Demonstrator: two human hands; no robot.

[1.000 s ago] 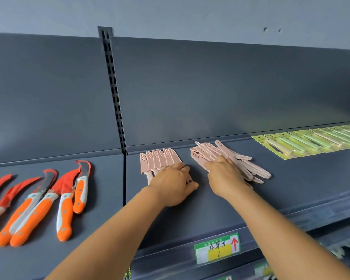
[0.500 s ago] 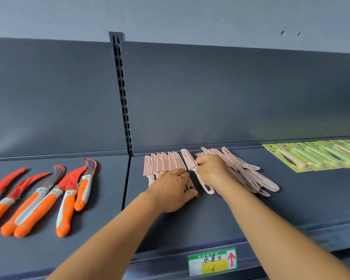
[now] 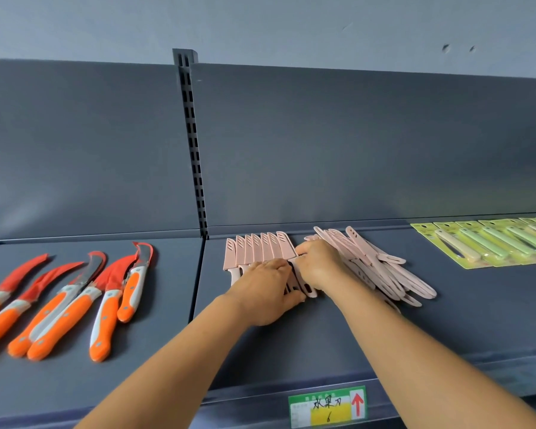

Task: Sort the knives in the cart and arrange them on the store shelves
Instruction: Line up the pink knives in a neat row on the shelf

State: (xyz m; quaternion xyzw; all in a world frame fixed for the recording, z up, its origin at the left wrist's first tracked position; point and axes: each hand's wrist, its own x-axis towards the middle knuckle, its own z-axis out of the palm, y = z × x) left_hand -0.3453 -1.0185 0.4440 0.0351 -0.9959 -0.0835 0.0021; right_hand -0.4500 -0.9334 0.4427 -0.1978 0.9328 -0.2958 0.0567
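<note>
A neat row of several pink sheathed knives lies on the dark grey shelf. My left hand rests flat on the handles of that row. My right hand grips one pink knife at the row's right end, its looped handle poking out below my fingers. A loose pile of more pink knives lies just right of that hand.
Several orange-handled curved knives lie on the left shelf section. Green carded knives sit at the far right. A slotted upright divides the back panels. A green and yellow price label is on the shelf's front edge.
My right hand took a pink knife from the loose pile and carried it left against the end of the neat row. My left hand stayed on the row's handles.
</note>
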